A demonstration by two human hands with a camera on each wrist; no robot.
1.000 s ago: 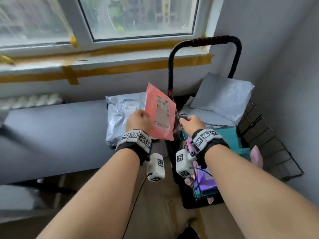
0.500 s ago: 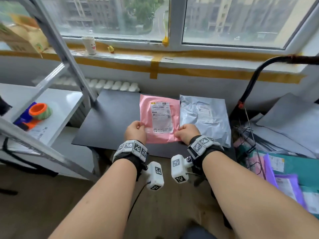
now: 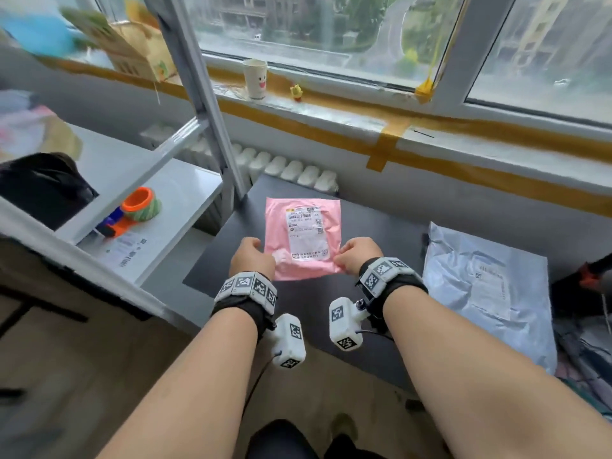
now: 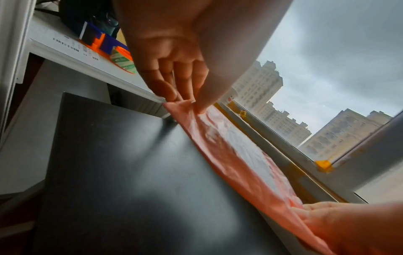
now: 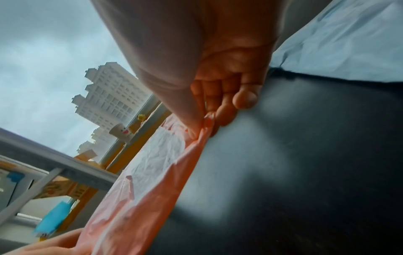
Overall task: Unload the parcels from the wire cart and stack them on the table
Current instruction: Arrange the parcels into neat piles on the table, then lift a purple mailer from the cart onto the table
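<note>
A flat pink parcel with a white label faces up over the left part of the black table. My left hand pinches its near left corner, and my right hand pinches its near right corner. The left wrist view shows thumb and fingers pinching the pink parcel just above the dark tabletop. In the right wrist view the thumb and fingers pinch the other corner of the pink parcel. A grey parcel lies flat on the table's right side.
A white shelf with an orange and blue tape dispenser stands left of the table. Its metal post rises by the table's far left corner. A window sill with a paper cup runs behind. More parcels show at the right edge.
Both hands have carried the pink parcel from the cart over the table and further left, away from the grey parcel. The view has swung left with it.
</note>
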